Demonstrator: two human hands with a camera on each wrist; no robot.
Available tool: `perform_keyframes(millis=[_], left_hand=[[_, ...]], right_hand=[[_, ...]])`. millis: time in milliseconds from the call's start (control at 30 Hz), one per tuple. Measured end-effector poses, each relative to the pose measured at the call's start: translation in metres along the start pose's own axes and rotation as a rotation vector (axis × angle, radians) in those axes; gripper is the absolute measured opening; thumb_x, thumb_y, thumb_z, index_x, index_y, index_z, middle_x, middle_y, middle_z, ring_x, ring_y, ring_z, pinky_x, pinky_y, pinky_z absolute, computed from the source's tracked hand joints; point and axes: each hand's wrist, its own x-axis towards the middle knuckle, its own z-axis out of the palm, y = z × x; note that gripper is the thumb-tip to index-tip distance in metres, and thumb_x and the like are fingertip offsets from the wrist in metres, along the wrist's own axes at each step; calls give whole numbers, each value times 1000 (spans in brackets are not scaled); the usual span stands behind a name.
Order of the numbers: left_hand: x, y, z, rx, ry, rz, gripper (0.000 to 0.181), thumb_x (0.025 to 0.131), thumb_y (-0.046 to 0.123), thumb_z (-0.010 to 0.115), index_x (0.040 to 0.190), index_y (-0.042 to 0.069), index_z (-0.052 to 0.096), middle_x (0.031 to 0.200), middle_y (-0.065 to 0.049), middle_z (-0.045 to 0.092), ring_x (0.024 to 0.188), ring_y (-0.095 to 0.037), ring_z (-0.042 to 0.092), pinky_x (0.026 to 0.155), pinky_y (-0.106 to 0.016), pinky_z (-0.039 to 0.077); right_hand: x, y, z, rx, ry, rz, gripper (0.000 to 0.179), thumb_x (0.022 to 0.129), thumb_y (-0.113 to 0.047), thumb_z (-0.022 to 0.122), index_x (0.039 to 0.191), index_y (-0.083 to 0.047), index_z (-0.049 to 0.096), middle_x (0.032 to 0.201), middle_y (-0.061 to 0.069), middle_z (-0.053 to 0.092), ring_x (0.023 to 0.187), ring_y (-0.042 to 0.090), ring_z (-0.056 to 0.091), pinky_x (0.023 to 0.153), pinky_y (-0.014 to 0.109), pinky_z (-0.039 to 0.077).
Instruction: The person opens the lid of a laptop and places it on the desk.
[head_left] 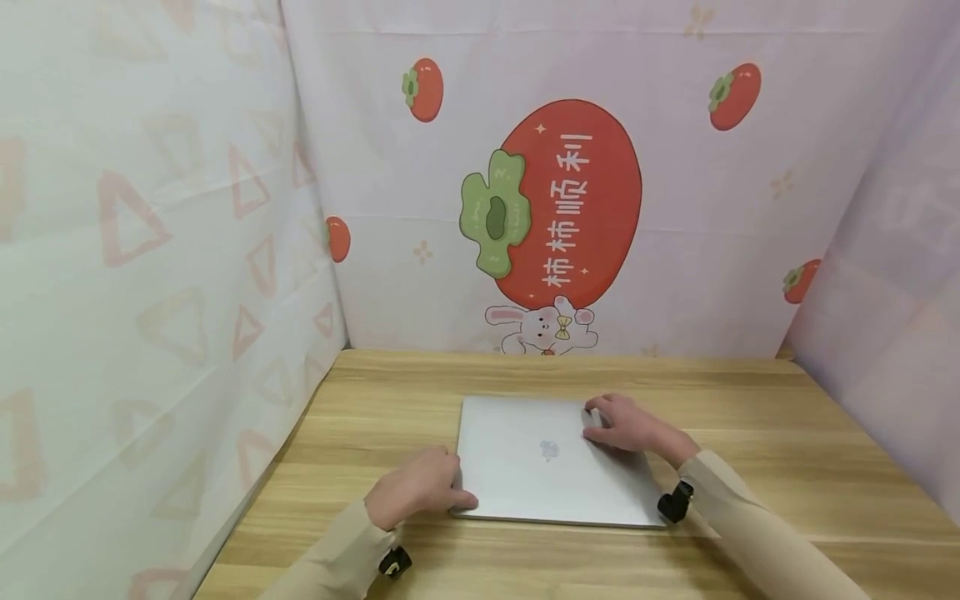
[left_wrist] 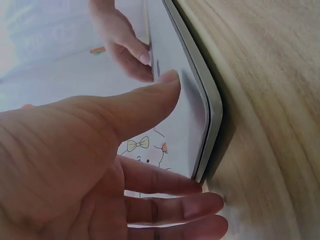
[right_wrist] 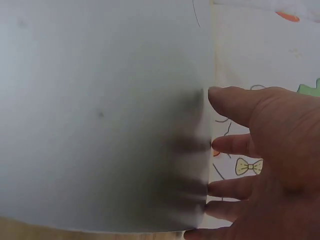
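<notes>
A closed silver laptop with an apple logo lies flat on the wooden table. At its front left corner is my left hand. The thumb reaches over the lid, and the other fingers extend rather straight along the side edge. Toward the back right corner, my right hand reaches over the lid, thumb and fingers spread apart. In the right wrist view, the fingertips of the right hand meet the lid's edge and leave dark reflections on the lid. Whether either hand presses firmly cannot be told.
A printed curtain with persimmons and a rabbit hangs behind the table. Pale curtains enclose the left side and right side. Small black devices sit on the left wrist and right wrist.
</notes>
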Motion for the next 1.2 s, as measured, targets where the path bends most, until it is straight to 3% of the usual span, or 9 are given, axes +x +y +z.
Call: perform_keyframes(millis=[133, 233, 333, 467, 633, 833, 933, 1033, 1200], left_hand=[[-3, -2, 0, 26, -12, -11, 47, 81, 58, 72, 76, 12, 63, 80, 0, 56, 70, -13, 45, 64, -29, 42], [-4, -2, -1, 47, -12, -18, 60, 81, 62, 69, 97, 4, 65, 93, -8, 59, 81, -18, 50, 72, -34, 46], [-5, -2, 0, 60, -23, -1, 79, 81, 65, 66, 124, -1, 59, 117, -15, 61, 105, -26, 55, 89, -40, 49], [-4, -5, 1, 56, -53, 38, 98, 82, 70, 62, 146, -2, 41, 147, -21, 45, 136, -36, 43, 112, -46, 38], [2, -12, 3, -12, -62, 106, 103, 81, 66, 65, 152, 1, 30, 157, -23, 31, 146, -37, 31, 118, -47, 30], [7, -20, 2, -48, -96, 156, 111, 76, 64, 71, 154, -1, 25, 160, -23, 23, 150, -37, 22, 120, -47, 26], [8, -23, 2, -21, -128, 154, 119, 73, 70, 70, 154, -2, 20, 162, -25, 16, 151, -38, 18, 121, -47, 23], [9, -26, 3, 14, -143, 158, 126, 70, 74, 70, 154, -4, 17, 162, -25, 12, 152, -37, 15, 122, -46, 21], [10, -32, 6, 58, -144, 175, 130, 68, 76, 70, 154, -7, 16, 162, -26, 10, 152, -36, 13, 123, -44, 20]], right_hand=[[-16, -13, 3, -45, 11, -54, 50, 90, -37, 69, 128, -5, 59, 128, 27, 55, 117, 43, 54, 97, 60, 44], [-25, -24, 3, -38, 0, -91, 49, 91, -35, 69, 128, -6, 59, 134, 28, 53, 125, 47, 49, 102, 62, 40], [-33, -38, 3, 5, -20, -133, 48, 92, -33, 67, 130, -5, 58, 140, 30, 48, 131, 48, 44, 106, 64, 36], [-44, -53, 8, -22, -13, -217, 48, 95, -37, 63, 132, -8, 57, 143, 27, 47, 133, 44, 45, 107, 59, 39], [-57, -67, 14, -124, -25, -316, 50, 98, -45, 55, 136, -12, 55, 144, 19, 50, 133, 36, 48, 104, 54, 45], [-68, -82, 14, -221, -57, -358, 50, 99, -48, 52, 138, -17, 53, 145, 13, 51, 134, 30, 49, 104, 51, 46], [-71, -87, 19, -422, 28, -498, 48, 98, -49, 53, 135, -18, 54, 140, 13, 56, 128, 29, 54, 97, 47, 52], [-71, -91, 29, -646, 180, -667, 46, 94, -51, 59, 128, -19, 56, 130, 11, 61, 117, 26, 61, 87, 40, 56], [-70, -93, 45, -787, 317, -792, 42, 92, -51, 60, 122, -22, 54, 121, 4, 62, 106, 19, 61, 77, 33, 55]])
